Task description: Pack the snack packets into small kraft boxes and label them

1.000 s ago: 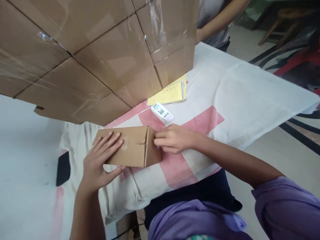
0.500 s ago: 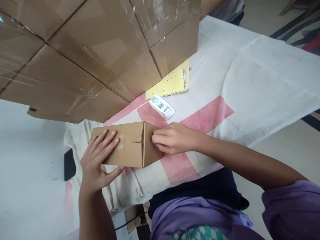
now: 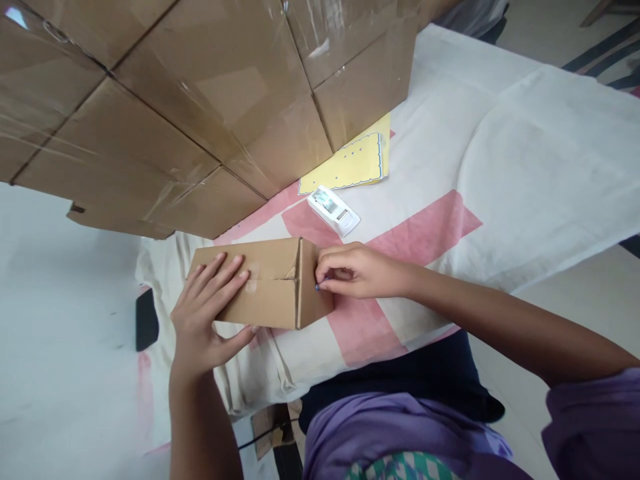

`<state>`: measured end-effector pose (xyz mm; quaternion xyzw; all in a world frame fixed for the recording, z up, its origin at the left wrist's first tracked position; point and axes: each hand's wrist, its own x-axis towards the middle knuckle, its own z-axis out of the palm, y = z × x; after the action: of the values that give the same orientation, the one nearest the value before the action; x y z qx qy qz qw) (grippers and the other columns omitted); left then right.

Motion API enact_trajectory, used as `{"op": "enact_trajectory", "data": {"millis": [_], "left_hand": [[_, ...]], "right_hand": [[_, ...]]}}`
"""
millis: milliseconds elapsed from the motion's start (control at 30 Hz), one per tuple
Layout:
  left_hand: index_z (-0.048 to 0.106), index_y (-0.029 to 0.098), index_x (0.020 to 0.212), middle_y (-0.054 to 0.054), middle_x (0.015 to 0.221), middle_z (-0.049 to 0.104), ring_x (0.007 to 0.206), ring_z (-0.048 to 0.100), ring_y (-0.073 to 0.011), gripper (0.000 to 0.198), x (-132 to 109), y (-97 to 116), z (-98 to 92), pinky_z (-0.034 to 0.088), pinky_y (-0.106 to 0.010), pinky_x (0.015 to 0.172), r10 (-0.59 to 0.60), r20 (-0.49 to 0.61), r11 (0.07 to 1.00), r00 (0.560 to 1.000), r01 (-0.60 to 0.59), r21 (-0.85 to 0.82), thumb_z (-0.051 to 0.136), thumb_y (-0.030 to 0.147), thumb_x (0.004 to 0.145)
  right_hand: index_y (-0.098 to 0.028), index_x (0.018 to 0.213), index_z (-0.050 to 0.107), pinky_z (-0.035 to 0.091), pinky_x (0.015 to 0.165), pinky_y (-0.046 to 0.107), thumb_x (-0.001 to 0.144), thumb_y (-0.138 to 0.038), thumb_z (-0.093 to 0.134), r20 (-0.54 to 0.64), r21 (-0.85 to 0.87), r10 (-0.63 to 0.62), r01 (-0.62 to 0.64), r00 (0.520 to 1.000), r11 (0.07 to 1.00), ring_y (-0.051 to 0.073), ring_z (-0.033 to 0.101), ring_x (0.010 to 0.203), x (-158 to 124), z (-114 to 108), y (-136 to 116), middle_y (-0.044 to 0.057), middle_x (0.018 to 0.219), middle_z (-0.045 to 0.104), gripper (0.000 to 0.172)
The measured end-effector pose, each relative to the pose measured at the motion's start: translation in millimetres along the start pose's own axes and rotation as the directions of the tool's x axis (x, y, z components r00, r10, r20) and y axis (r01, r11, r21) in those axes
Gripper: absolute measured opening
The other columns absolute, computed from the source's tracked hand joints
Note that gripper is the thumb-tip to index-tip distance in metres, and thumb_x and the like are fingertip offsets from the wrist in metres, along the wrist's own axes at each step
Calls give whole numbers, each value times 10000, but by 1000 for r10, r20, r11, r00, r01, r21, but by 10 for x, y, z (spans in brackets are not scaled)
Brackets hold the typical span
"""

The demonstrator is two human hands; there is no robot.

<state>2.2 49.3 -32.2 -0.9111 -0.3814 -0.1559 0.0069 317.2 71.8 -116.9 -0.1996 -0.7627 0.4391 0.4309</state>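
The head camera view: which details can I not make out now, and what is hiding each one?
All in the head view:
Inside of the brown rectangular cardboard box: hidden by its walls and top.
Small blue thing by the bare right hand: too small to identify.
Markings on the white oblong device: too small to read.
Top of the stacked brown cardboard cartons: cut off by the upper edge.
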Motion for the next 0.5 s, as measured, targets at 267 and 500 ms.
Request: {"op": "enact_trajectory", "data": {"millis": [267, 500], "left_hand": [[485, 308, 1538, -101, 1575, 534, 1490, 439, -399, 766, 0, 2, 6, 297, -609, 1236, 3, -9, 1000, 1000, -3, -2, 705, 400, 811], [479, 308, 1546, -104, 1580, 526, 1495, 428, -409, 762, -8, -5, 5, 290, -625, 1230, 3, 8, 1000, 1000, -3, -4, 696, 406, 822]], "right_hand": [[-170, 882, 639, 384, 628, 245, 927, -132, 632, -31, -20, -1, 0, 1000, 1000, 92, 485, 647, -2, 47, 30, -1, 868, 622, 59], [-188, 878, 579, 386, 644, 256, 936, -188, 656, -37, -52, 30, -32, 999, 998, 106, 495, 686, -20, 48, 57, -13, 864, 576, 96]]}}
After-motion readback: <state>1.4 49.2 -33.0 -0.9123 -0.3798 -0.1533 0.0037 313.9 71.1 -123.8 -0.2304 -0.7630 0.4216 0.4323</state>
